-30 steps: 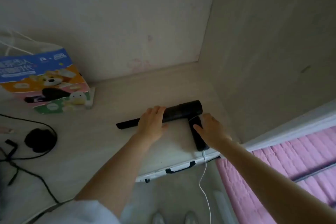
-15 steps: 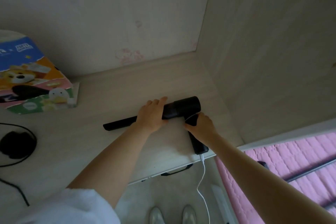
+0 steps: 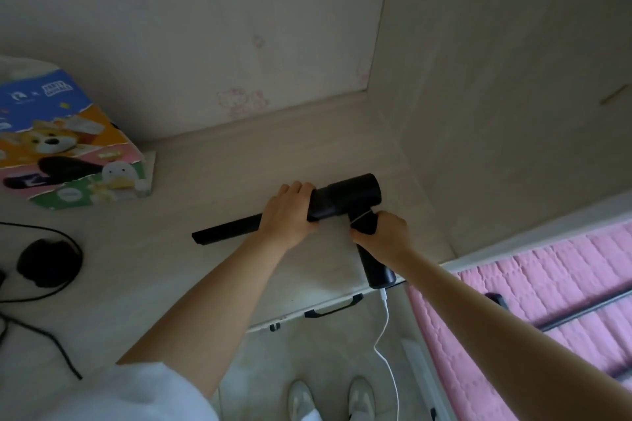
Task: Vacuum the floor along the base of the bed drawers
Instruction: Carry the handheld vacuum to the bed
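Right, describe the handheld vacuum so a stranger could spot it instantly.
Start at the pale wooden desk in the corner beside the pink bed. Near its right end lies the handheld vacuum, with the left hand on its barrel and the right hand on its handle. Unlike the colourful box and round black object nearby, it's matte black, T-shaped and long-nozzled.

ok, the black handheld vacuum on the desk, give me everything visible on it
The handheld vacuum is matte black and T-shaped: a cylindrical body, a long flat crevice nozzle pointing left, and a handle angled toward the desk's front edge. It lies on the desk. The left hand grips where body and nozzle meet; the right hand grips the handle. A white cable plugs into the handle's end.
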